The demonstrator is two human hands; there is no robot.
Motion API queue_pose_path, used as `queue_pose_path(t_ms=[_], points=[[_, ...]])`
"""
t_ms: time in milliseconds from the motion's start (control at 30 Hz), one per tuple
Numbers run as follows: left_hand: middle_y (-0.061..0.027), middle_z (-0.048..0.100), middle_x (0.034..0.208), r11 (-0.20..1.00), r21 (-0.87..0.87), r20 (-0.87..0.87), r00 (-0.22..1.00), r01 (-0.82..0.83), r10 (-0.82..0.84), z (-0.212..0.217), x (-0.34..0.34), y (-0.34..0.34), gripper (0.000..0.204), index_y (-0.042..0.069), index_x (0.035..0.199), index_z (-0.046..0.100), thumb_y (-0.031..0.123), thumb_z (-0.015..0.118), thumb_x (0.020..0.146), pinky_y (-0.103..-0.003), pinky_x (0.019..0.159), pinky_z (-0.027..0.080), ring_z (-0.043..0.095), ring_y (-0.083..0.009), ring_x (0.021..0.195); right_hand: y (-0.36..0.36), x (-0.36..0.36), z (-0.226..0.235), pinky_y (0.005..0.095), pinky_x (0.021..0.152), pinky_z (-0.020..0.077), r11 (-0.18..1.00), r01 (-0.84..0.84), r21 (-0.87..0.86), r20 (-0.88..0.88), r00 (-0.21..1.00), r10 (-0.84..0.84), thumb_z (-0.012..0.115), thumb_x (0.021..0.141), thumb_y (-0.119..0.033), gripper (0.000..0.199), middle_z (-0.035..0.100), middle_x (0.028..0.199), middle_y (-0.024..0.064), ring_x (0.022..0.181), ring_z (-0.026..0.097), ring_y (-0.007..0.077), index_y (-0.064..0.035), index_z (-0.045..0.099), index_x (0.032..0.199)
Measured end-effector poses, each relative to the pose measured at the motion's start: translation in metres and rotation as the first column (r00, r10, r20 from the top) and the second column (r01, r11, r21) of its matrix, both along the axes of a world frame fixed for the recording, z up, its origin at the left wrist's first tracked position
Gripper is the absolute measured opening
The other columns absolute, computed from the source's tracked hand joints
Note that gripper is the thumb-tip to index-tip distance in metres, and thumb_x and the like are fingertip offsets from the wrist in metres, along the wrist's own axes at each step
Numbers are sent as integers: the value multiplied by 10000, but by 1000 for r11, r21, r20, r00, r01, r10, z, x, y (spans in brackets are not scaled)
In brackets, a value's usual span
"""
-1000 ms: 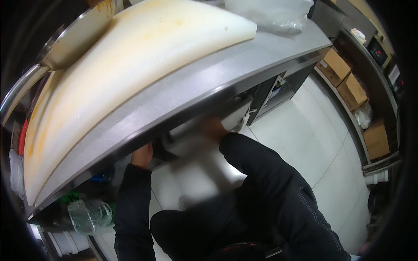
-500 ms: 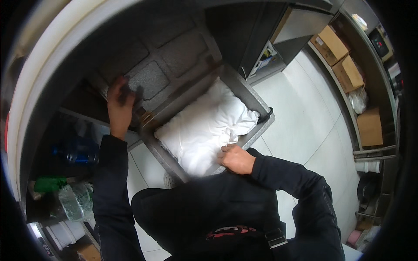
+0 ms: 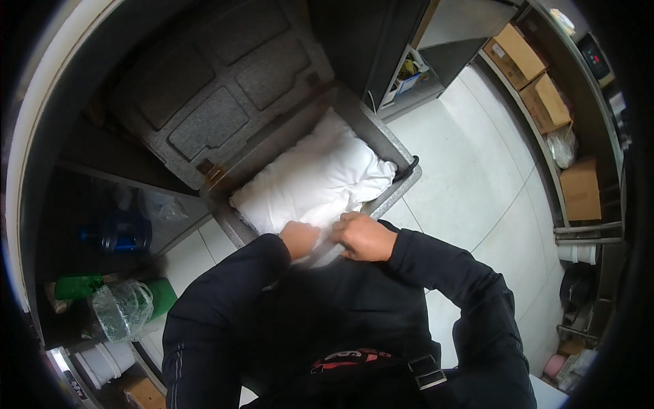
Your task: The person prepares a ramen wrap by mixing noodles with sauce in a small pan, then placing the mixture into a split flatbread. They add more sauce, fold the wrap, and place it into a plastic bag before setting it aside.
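A puffy white pillow (image 3: pixel 306 177) lies inside a grey foam box (image 3: pixel 402 194) in front of me, wrinkled along its right side. The box's lid (image 3: pixel 204 123) stands swung back at the far left. Both hands meet at the pillow's near edge, by the box's near wall. My right hand (image 3: pixel 366 236) is closed, its bent fingers gripping the white fabric. Close beside it on the left, my left hand (image 3: pixel 300 240) touches the same edge; its fingertips are hidden by the hand and the cloth.
Shelves with cardboard boxes (image 3: pixel 518 54) curve along the right. At left, a low shelf holds a blue water jug (image 3: pixel 126 232), a green container (image 3: pixel 160 296) with clear plastic, and white buckets (image 3: pixel 105 361). Dark cabinets (image 3: pixel 368 41) stand behind the box, on pale floor tiles (image 3: pixel 470 157).
My left hand has come from the raised lid down and right to the pillow's near edge. My right hand stays there, and fabric is now drawn up between the hands.
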State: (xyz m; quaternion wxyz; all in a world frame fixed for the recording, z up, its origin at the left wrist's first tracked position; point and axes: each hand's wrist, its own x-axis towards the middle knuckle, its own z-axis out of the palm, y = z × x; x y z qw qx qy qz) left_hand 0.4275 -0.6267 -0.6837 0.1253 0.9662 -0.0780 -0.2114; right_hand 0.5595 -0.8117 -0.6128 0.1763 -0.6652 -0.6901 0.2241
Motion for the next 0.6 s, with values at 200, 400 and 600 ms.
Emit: queue_pose_path(t_ms=[200, 400, 600], points=[[-188, 690, 935, 878, -191, 294, 828, -439, 478, 85, 44, 58, 208, 58, 1005, 694, 143, 670, 818, -466, 821, 544, 671, -375, 912, 16, 34, 31, 459, 809, 530, 886, 437, 157, -74, 900, -431, 803, 763, -323, 742, 610, 1146, 220, 947, 653, 397, -43, 495, 1377], [-133, 669, 961, 915, -156, 951, 192, -373, 241, 211, 57, 89, 200, 72, 1021, 694, 106, 625, 836, -416, 750, 551, 675, -341, 869, 101, 108, 41, 478, 746, 543, 677, 631, 379, 147, 681, -717, 709, 696, -112, 393, 686, 936, 185, 869, 662, 401, -81, 725, 1087], [-215, 666, 1176, 938, -290, 370, 882, -189, 292, 118, 31, 36, 302, -18, 1106, 640, 123, 661, 840, -422, 906, 509, 643, -358, 1093, 139, 142, 65, 453, 768, 565, 414, 638, 649, -68, 590, -804, 652, 730, -117, 288, 704, 966, 148, 867, 690, 380, -128, 766, 995]])
